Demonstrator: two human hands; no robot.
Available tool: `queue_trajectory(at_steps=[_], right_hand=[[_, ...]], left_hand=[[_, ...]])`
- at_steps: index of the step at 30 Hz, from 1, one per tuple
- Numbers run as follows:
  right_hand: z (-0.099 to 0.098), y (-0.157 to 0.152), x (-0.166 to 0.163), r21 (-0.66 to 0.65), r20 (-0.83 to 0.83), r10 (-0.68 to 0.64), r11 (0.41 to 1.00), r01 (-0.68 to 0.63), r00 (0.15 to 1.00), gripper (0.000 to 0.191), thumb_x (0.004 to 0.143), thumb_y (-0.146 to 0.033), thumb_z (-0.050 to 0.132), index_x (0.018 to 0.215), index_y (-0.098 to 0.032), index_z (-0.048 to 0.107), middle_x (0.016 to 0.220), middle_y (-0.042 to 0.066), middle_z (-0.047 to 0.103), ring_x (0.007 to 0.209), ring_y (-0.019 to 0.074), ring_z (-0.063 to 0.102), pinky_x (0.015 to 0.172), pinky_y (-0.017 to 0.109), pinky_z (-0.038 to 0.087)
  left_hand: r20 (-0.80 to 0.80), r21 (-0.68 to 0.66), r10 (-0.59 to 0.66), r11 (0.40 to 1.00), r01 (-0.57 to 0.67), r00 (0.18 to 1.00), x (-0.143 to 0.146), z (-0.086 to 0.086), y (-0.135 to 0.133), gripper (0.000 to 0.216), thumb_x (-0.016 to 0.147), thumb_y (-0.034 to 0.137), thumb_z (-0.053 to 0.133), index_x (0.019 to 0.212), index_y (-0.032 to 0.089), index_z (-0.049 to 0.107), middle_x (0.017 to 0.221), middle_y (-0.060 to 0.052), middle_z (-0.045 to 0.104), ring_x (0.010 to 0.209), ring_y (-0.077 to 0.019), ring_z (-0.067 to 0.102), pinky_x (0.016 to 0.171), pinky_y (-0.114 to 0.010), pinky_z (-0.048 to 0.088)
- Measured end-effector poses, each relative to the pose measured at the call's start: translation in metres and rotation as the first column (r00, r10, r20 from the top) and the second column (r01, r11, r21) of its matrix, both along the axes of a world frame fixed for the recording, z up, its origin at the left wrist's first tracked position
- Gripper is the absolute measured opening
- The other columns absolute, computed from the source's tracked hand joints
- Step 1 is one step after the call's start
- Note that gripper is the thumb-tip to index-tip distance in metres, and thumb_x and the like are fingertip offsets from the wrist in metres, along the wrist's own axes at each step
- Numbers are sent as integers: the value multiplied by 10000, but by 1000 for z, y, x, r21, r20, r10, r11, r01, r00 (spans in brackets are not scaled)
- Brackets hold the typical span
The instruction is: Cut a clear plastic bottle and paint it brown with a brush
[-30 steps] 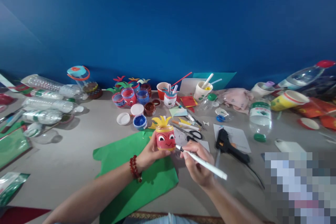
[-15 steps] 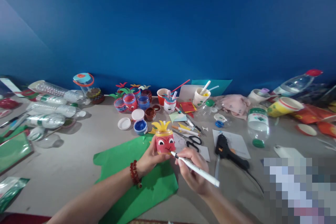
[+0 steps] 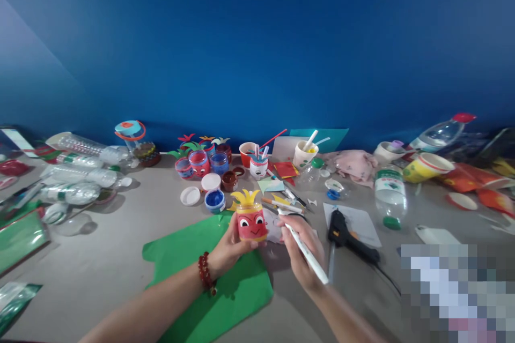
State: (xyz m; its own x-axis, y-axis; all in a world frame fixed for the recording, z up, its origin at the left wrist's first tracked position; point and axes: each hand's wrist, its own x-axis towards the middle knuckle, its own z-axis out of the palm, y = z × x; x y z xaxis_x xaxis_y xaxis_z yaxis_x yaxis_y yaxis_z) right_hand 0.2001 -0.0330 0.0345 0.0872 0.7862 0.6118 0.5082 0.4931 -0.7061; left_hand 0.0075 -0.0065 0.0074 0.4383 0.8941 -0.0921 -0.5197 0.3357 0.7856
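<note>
A small red cup (image 3: 252, 223) with a drawn face, big white eyes and a yellow paper crown top is held upright over the green foam sheet (image 3: 193, 284). My left hand (image 3: 229, 246) grips it around its left side and base. In my right hand (image 3: 301, 246) is a white marker (image 3: 306, 254), its tip up and apart from the cup. Black-handled scissors lie behind the right hand, mostly hidden by it. On the cup's face a dark curved mouth line shows.
Open paint pots, one blue (image 3: 214, 200), stand behind the cup. A black glue gun (image 3: 350, 238) rests on white paper at right. Plastic bottles (image 3: 70, 193) lie at left; another bottle (image 3: 391, 195) stands at right. Paper cups (image 3: 304, 155) line the back.
My right hand has drawn the marker tip away from the cup's face, to the right and up. The mouth line now looks fuller. The view has shifted slightly.
</note>
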Motion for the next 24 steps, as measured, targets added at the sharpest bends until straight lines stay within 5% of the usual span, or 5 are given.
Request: queue_trajectory(at_steps=[7, 13, 24], right_hand=[[-2, 3, -4, -80, -32, -11, 997, 8, 999, 283, 1017, -241, 442, 1247, -211, 603, 926, 65, 748, 626, 159, 667, 628, 289, 583], [-8, 3, -6, -72, 60, 76, 995, -71, 995, 430, 978, -251, 536, 1400, -203, 469, 1173, 148, 681, 986, 240, 698, 843, 384, 599], [-13, 0, -14, 45, 305, 81, 994, -100, 949, 631, 940, -300, 607, 1494, -179, 329, 1387, 211, 582, 1260, 335, 597, 1020, 498, 535]], left_hand=[[27, 62, 11, 998, -12, 1000, -1, 3, -2, 762, 653, 231, 887, 1326, 295, 535, 1321, -98, 617, 1153, -308, 626, 947, -460, 547], [31, 97, 47, 994, -49, 998, -3, 9, -2, 812, 639, 238, 893, 1361, 314, 528, 1375, -85, 600, 1209, -299, 600, 1012, -446, 513], [-46, 190, 108, 977, -98, 993, -10, 6, 4, 796, 637, 266, 901, 1340, 293, 528, 1372, -94, 605, 1256, -310, 579, 1015, -412, 509]])
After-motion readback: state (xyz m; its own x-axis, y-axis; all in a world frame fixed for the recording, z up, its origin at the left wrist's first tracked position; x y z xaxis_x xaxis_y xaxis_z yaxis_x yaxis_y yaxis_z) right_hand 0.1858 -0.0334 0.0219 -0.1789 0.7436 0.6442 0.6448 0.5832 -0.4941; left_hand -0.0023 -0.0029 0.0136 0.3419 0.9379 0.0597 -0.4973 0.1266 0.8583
